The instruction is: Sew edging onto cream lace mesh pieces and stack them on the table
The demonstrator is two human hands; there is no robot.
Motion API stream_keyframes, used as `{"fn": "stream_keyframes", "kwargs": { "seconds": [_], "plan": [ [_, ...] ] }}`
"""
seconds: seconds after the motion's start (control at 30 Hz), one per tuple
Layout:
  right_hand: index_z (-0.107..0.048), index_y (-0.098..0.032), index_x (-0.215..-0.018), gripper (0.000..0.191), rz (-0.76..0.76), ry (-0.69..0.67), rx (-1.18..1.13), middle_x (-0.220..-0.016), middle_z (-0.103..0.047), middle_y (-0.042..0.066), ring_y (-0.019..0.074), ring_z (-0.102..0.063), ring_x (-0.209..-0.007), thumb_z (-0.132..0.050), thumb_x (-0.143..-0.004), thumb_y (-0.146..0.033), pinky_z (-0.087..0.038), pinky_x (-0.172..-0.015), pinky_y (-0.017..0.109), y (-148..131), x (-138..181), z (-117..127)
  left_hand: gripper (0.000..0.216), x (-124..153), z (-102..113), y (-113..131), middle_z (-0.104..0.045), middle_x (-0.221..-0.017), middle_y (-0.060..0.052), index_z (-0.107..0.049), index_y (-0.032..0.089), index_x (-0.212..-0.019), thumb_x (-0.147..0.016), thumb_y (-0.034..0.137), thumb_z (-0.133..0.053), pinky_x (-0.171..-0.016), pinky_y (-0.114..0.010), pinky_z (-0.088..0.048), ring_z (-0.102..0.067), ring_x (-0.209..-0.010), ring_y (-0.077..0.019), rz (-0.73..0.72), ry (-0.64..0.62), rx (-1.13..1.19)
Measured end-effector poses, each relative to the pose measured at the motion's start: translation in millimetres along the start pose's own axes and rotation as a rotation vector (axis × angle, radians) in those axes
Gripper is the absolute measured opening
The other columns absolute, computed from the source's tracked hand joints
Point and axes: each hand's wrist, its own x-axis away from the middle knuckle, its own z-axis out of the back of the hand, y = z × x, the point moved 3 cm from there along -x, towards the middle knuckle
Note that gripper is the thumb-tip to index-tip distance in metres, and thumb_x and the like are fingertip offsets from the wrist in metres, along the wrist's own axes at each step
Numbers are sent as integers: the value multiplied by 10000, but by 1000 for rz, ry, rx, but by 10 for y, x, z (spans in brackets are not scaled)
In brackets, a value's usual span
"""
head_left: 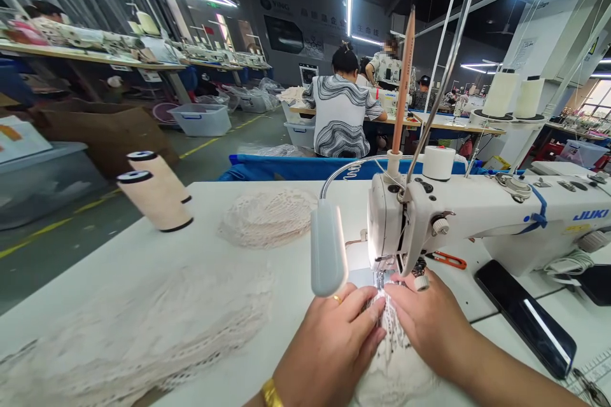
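Observation:
White lace fabric runs under the presser foot of a white sewing machine, with its loose end hanging toward me. My left hand, with a gold ring and bracelet, grips the lace's left side just before the foot, fingers bent. From the right, my right hand pinches the lace close to the needle, its fingertips partly hidden behind the machine head. A grey lamp on a bent neck lights the spot above my left hand.
Lace pieces and a larger lace heap lie on the left of the table. Two thread cones stand at its left edge. Right of my hands are orange thread snips and a black phone. Other people work beyond.

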Motion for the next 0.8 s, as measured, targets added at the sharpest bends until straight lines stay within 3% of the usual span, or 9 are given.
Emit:
{"fn": "stream_keyframes", "kwargs": {
  "seconds": [0.2, 0.43, 0.53, 0.6, 0.67, 0.73, 0.8],
  "plan": [
    [-733, -240, -981, 207, -42, -57, 30, -1034, -767, 61, 267, -644, -912, -586, -973, -94, -491, -747, 353, -7, -31, 42, 195, 10, 12, -12, -807, -1108, -63, -720, 204, -1158, -990, 151, -638, -730, -457, -613, -735, -897, -292, 22, -30, -7],
    [-745, -225, -1091, 234, -14, -69, 51, -1196, -776, 100, 274, -675, -965, -595, -979, -85, -527, -784, 366, 8, -25, -6, 304, 68, -6, -25, -809, -1264, -77, -734, 229, -1282, -1005, 175, -623, -830, -462, -634, -745, -1018, -301, 43, -52, 8],
    [-733, -204, -1052, 174, 20, -64, -21, -1197, -775, 112, 290, -681, -1032, -603, -1005, -99, -561, -868, 403, 25, 31, 69, 486, 195, 11, -46, -756, -1416, -94, -685, 268, -1402, -920, 231, -738, -959, -487, -619, -715, -1191, -332, 63, -86, 76],
    [-727, -213, -1060, 50, 45, -81, -130, -1210, -772, 103, 305, -672, -1128, -699, -1019, -204, -569, -959, 432, 40, 90, 180, 734, 286, 22, -55, -682, -1530, -118, -622, 292, -1482, -790, 319, -866, -1049, -521, -585, -652, -1332, -379, 52, -116, 125],
    [-717, -242, -1173, 326, 74, -149, -248, -1304, -744, 93, 333, -628, -1270, -874, -930, -392, -556, -1051, 459, 49, 150, 295, 904, 328, 27, -57, -631, -1585, -134, -600, 298, -1494, -660, 358, -944, -1082, -562, -556, -603, -1392, -424, 27, -134, 141],
    [-702, -275, -1222, 508, 107, -229, -306, -1390, -705, 77, 348, -590, -1335, -963, -832, -468, -544, -1088, 468, 49, 186, 371, 654, 291, 33, -55, -698, -1477, -99, -705, 298, -1288, -669, 254, -914, -1021, -523, -570, -659, -1297, -396, 13, -107, 143],
    [-707, -273, -1110, 283, 135, -254, -317, -1355, -718, 48, 313, -619, -1272, -901, -915, -340, -544, -1067, 443, 45, 182, 395, 261, 185, 39, -42, -779, -1213, -43, -720, 267, -976, -784, 97, -770, -910, -412, -576, -727, -1077, -290, -3, -67, 167]
  ]
}}
